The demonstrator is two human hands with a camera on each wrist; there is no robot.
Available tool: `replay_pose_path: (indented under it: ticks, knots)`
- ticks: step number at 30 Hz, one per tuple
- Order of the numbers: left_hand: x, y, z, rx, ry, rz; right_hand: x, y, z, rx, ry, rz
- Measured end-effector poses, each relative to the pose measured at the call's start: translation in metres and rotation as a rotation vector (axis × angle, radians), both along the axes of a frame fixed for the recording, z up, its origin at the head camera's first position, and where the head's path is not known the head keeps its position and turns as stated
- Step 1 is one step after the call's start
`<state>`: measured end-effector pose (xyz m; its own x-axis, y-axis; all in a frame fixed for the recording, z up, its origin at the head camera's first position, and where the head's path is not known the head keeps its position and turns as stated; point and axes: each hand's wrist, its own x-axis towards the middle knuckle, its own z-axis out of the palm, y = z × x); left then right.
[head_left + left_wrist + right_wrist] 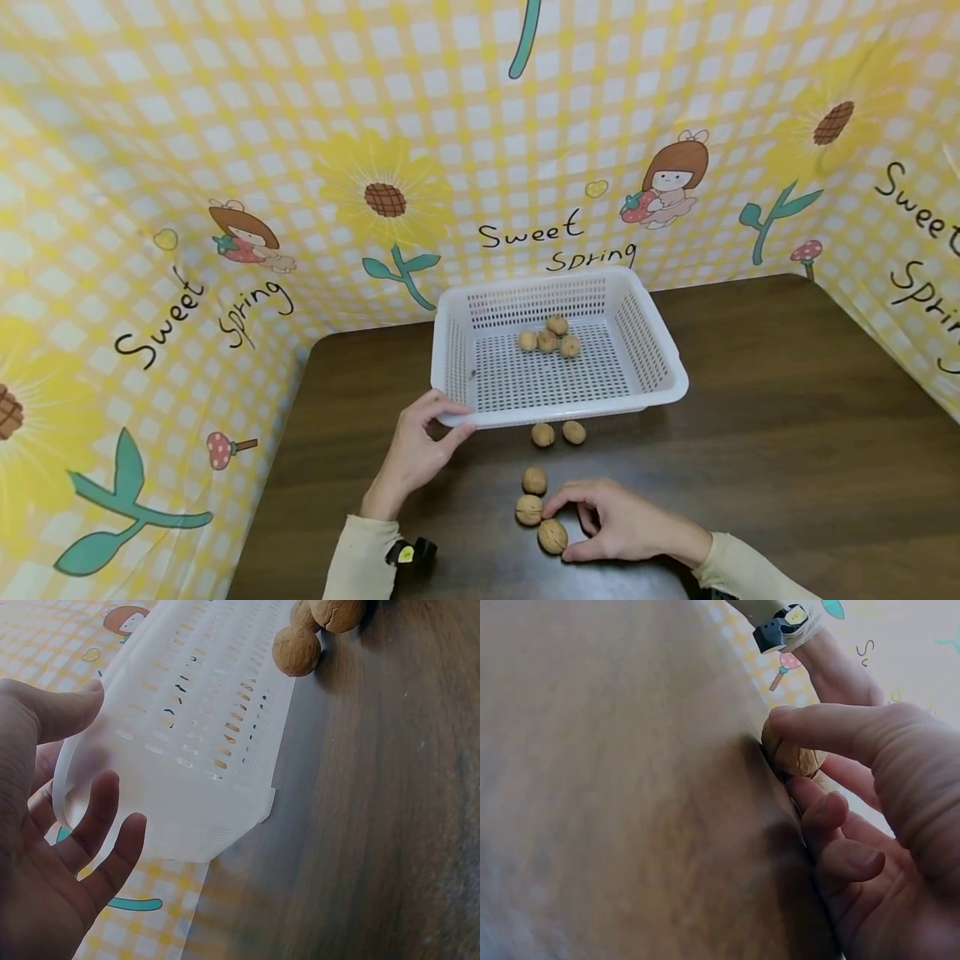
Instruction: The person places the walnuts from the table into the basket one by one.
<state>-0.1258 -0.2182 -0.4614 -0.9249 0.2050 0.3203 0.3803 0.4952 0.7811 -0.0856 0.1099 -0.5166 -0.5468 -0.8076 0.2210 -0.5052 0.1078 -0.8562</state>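
Note:
A white plastic basket [558,410] with slotted walls stands toward the back of the table. My left hand [420,442] holds its front-left corner, with the thumb and a finger at the rim; the left wrist view shows the other fingers [127,851] bent below the rim. Near the front of the table, my right hand [618,521] pinches a walnut [552,537] between thumb and index finger. Beside that lie two more walnuts, a nearer walnut [528,510] and a farther walnut [535,480]. Inside the basket, several walnuts [547,342] sit clustered together.
Just in front of the basket lie two walnuts, a left one [543,434] and a right one [574,432]. The dark wooden table [787,400] meets a yellow checked cloth [480,167] at its back and sides. A black device [412,552] is on the left wrist.

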Motion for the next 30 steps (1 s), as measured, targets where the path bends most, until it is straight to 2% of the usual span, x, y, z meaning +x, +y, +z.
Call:
replay_pose_path:
  ticks: [12,19,30]
  knots:
    - [0.001,-0.001,0.002,-0.011,-0.006,0.007,0.0,-0.001,0.0,0.006,-0.044,0.003]
    - [0.0,-0.002,0.004,-0.002,-0.008,-0.001,0.001,-0.002,0.003,0.021,-0.136,-0.015]
    - [0.002,-0.001,0.003,-0.007,-0.018,0.002,0.002,0.003,0.011,0.011,-0.192,-0.032]
